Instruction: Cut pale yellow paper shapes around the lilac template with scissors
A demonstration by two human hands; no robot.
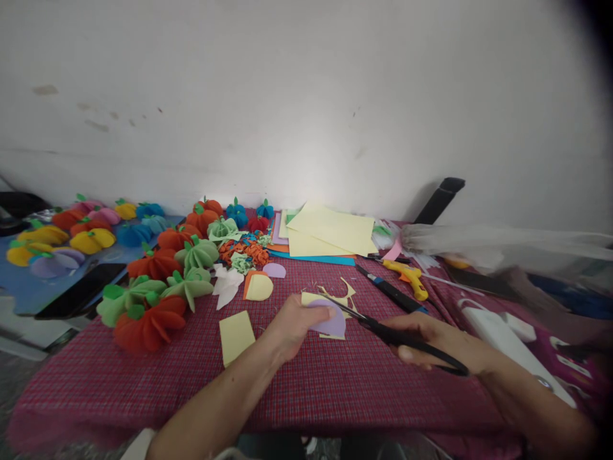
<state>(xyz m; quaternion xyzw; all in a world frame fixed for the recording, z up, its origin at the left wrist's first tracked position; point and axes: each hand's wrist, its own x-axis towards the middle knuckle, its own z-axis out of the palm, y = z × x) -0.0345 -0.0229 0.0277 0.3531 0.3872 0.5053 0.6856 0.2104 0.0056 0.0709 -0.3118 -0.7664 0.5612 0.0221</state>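
My left hand (297, 322) pinches a rounded purple piece of paper (330, 321) laid over a pale yellow sheet, thumb on top. In my right hand (426, 338) is a pair of black-handled scissors (383, 329), its blades reaching left to the upper edge of the purple piece. Thin yellow offcuts (347, 291) lie just behind the blades. Left of my left hand sit a folded yellow paper rectangle (237, 335) and a yellow rounded piece (260, 287) on an orange one. Another purple half-round (274, 270) lies behind them.
Finished paper pumpkins (156, 322) in several colours crowd the left side. Coloured sheets (330, 233) are stacked against the wall. A yellow glue gun (407, 278) and a black-and-blue tool (390, 291) lie at the right, near a white power bank-like box (517, 351). A phone (83, 291) lies left.
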